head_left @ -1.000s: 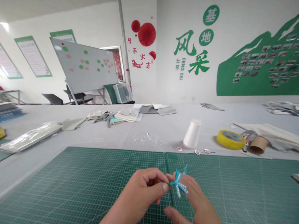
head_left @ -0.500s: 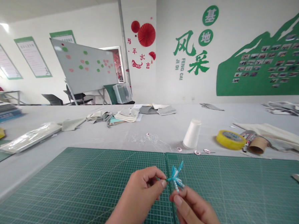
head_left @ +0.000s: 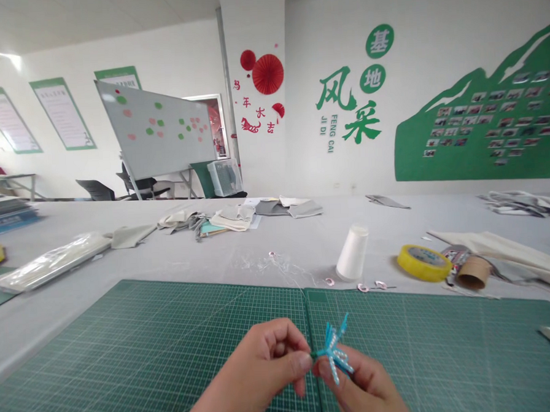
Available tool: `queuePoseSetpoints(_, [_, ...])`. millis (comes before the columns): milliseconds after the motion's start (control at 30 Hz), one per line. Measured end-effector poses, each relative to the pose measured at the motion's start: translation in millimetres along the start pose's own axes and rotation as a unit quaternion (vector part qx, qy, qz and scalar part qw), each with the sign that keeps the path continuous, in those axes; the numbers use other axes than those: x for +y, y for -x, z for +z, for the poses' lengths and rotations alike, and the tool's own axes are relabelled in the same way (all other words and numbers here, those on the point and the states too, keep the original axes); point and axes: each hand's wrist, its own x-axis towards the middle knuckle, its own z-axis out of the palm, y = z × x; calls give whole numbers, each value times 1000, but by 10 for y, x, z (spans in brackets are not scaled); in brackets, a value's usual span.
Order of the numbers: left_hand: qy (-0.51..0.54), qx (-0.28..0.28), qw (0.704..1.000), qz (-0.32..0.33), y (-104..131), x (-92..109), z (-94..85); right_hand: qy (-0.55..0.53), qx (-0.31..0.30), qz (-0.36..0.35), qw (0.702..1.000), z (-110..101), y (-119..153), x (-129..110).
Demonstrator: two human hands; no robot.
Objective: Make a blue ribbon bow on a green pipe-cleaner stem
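Observation:
A small blue flower-like piece with white-dotted, petal-like strands [head_left: 332, 352] is held above the seam between two green cutting mats [head_left: 172, 353]. My left hand [head_left: 274, 360] is closed, its thumb and forefinger pinching the green stem end. Behind and below the strands is my right hand [head_left: 365, 382], its fingers closed around the piece close to where strands and stem meet. The strands partly cover my right fingertips, so their exact grip is hidden.
Beyond the mats stand a white thread cone [head_left: 352, 253], a yellow tape roll [head_left: 424, 263] and a cardboard tube [head_left: 474, 273]. Small pinkish rings [head_left: 363, 287] lie near the mat edge. Cloth scraps [head_left: 234, 217] and a clear plastic packet [head_left: 51, 261] are farther off.
My right hand has shifted from the strand tips to the base of the blue piece. The piece now sits slightly lower and farther right in view, and the camera has tilted up slightly.

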Motion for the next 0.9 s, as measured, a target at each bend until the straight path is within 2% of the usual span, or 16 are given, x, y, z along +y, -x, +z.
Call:
queuePoseSetpoints(133, [1, -25, 999, -38, 19, 13, -15, -51, -30, 20, 998, -77, -49, 21])
queuePoseSetpoints(200, [-12, -38, 998, -52, 31, 9, -20, -40, -61, 15, 997, -122, -79, 14])
queuePoseSetpoints(333, [-62, -60, 994, -73, 77, 10, -21, 83, -108, -89, 987, -212, -126, -16])
queuePoseSetpoints(400, [-108, -66, 989, -81, 111, 19, -10, 105, -120, -113, 981, -240, -135, -10])
queuePoseSetpoints(567, [-206, -37, 970, -124, 199, 39, 48, 93, -113, -69, 987, -247, -126, 60])
queuePoseSetpoints(667, [-229, -14, 968, -106, 227, 39, 85, 105, -123, -41, 986, -228, -96, 21])
queuePoseSetpoints(733, [-248, 0, 964, -93, 215, 31, 101, 144, -121, -49, 981, -214, -61, -59])
queuePoseSetpoints(833, [-292, 0, 951, -99, 144, -7, 99, 268, -96, -120, 951, -195, 9, -192])
queuePoseSetpoints(900, [-298, 4, 951, -79, 82, -47, 78, 371, -72, -208, 902, -180, 62, -246])
